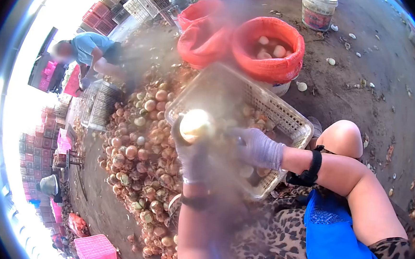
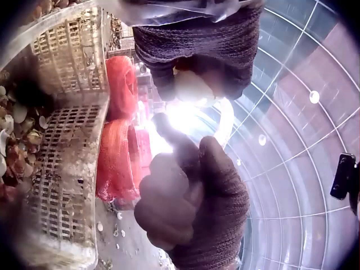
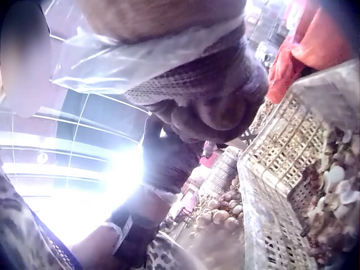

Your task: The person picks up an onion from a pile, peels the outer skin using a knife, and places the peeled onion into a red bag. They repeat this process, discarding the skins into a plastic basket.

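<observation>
My gloved left hand (image 1: pixel 191 155) holds a pale, shiny onion (image 1: pixel 195 125) over the near side of a plastic crate; strong light washes out its surface. In the left wrist view the same onion (image 2: pixel 193 87) sits between the curled fingers and thumb. My gloved right hand (image 1: pixel 260 148) is just to the right, over the crate, its fingers curled in. The left wrist view shows this right hand (image 2: pixel 211 208) close to the onion, thumb raised. I cannot tell whether something is inside its curled fingers. Clear plastic cuffs (image 3: pixel 169 53) cover the glove ends.
The crate (image 1: pixel 286 108) contains pale pieces and skins. A heap of onions (image 1: pixel 143 149) lies to its left. Beyond stand a red-lined bucket (image 1: pixel 266 73) with pale onions, a red sack (image 1: pixel 201 42) and a white bucket (image 1: pixel 317 12). Another person (image 1: pixel 93 49) bends at the far left.
</observation>
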Demonstrator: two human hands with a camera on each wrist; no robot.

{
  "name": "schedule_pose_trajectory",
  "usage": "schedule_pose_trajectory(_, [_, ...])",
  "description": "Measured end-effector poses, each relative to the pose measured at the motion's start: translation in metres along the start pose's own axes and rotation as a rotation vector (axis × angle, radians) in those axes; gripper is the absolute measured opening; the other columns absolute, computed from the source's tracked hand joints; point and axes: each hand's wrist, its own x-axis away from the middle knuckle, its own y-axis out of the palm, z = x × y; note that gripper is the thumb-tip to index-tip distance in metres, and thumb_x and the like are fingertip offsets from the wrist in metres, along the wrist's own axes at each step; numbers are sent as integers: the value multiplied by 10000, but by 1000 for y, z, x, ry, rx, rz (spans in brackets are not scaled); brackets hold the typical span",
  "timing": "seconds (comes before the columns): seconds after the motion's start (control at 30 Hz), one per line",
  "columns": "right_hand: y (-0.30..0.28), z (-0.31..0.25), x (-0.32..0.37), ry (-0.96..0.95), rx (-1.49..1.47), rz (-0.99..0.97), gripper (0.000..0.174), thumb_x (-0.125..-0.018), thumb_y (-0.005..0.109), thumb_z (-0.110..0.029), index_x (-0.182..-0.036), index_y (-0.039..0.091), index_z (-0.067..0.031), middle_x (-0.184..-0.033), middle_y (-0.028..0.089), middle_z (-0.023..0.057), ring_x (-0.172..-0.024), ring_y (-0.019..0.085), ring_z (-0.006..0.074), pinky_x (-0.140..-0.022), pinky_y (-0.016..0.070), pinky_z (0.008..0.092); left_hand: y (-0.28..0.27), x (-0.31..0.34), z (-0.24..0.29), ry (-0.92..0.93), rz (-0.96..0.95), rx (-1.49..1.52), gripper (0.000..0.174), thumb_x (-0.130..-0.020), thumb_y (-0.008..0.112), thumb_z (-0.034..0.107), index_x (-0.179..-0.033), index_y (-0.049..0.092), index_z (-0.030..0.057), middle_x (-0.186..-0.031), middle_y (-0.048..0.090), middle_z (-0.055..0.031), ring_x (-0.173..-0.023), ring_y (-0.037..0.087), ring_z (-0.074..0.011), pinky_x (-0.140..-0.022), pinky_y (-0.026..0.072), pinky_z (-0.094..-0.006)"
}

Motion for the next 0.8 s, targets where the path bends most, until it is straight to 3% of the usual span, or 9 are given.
schedule_pose_trajectory(0.07, [4, 4, 1, -37, -1, -28, 441, -832, 594, -275, -1229, 565, -84, -1005, 665, 198, -908, 659, 303, -760, 517, 384, -3, -1, -6, 42, -2, 136, 669, -768, 711, 200, -1338, 397, 46, -1262, 470, -186, -1208, 476, -309, -953, 496, -407])
schedule_pose_trajectory(0.2, [7, 20, 7, -107, 247, -66, 399, -835, 595, -234, -1198, 555, -72, -920, 660, 194, -829, 656, 302, -715, 505, 384, -13, -23, -7, 12, -8, 485, 540, -802, 696, 182, -1216, 474, -83, -1209, 528, -195, -1137, 534, -327, -1001, 474, -459])
schedule_pose_trajectory(0.27, [-1, 5, 12, -4, 162, -67, 421, -833, 620, -168, -1229, 520, -66, -919, 654, 184, -794, 655, 261, -715, 496, 357, -12, -20, -5, -4, -30, 551, 547, -800, 698, 177, -1225, 469, -81, -1222, 522, -198, -1146, 530, -326, -1010, 464, -458])
schedule_pose_trajectory(0.37, [-1, -10, 7, -221, 91, 180, 420, -867, 562, -300, -1192, 522, -37, -874, 641, 211, -784, 637, 378, -682, 490, 433, 3, -12, -1, -52, -104, 612, 556, -803, 691, 155, -1248, 450, -77, -1233, 516, -199, -1161, 519, -323, -1042, 435, -433])
schedule_pose_trajectory(0.47, [-3, -15, 6, -269, 159, 217, 441, -874, 561, -312, -1201, 505, -22, -899, 632, 227, -794, 630, 396, -691, 484, 444, 4, -11, -10, -44, -152, 561, 579, -804, 682, 133, -1275, 412, -70, -1263, 487, -192, -1172, 508, -315, -1044, 436, -411])
schedule_pose_trajectory(0.57, [6, 7, -5, -244, 198, 130, 426, -892, 555, -272, -1225, 495, -15, -890, 635, 191, -806, 636, 343, -706, 488, 422, 5, -12, -11, -26, -140, 480, 548, -806, 669, 113, -1263, 424, -65, -1254, 495, -184, -1164, 512, -309, -1032, 446, -422])
schedule_pose_trajectory(0.67, [-1, -18, 2, -81, -149, 121, 319, -892, 578, -197, -1182, 546, -66, -903, 648, 108, -793, 633, 208, -695, 505, 348, 3, -9, -11, 9, -115, 413, 517, -814, 653, 122, -1249, 441, -62, -1243, 504, -185, -1146, 519, -306, -1023, 454, -420])
schedule_pose_trajectory(0.8, [-6, -36, 7, 128, -709, 55, 215, -941, 508, -202, -1039, 594, -31, -850, 597, 44, -758, 564, 133, -649, 476, 279, 20, -3, 3, -284, -192, 781, 520, -807, 651, 159, -1236, 455, -59, -1242, 506, -176, -1147, 509, -317, -1028, 441, -443])
